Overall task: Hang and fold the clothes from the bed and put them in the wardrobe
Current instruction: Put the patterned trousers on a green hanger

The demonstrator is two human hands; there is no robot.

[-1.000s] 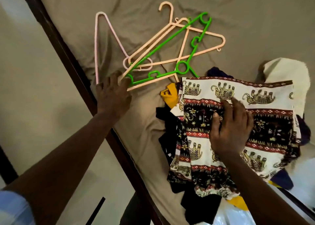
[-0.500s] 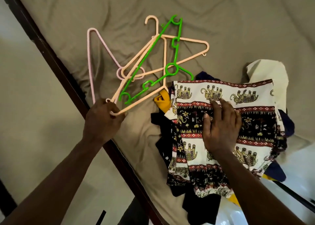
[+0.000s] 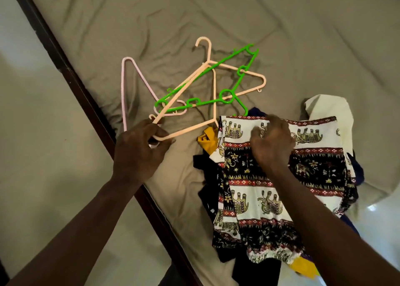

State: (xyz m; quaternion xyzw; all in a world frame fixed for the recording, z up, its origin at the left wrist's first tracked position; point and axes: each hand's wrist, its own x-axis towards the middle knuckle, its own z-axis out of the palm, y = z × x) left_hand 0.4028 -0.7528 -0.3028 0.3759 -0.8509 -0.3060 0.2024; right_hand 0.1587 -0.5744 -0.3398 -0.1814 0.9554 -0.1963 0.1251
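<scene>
Left hand [image 3: 140, 153]: fingers curled round the near corner of a peach plastic hanger [image 3: 188, 129]. It is tangled with a bright green plastic hanger [image 3: 205, 102] and a pale pink plastic hanger [image 3: 123, 90] on the olive-sheeted bed [image 3: 194, 15].

Right hand [image 3: 272, 142]: fingers curled at the top hem of the black-and-cream elephant-print cloth [image 3: 249, 199], apparently pinching it; the grip is partly hidden.

The cloth lies on top of the mixed clothes pile [image 3: 207, 138] at the bed's near edge.
</scene>
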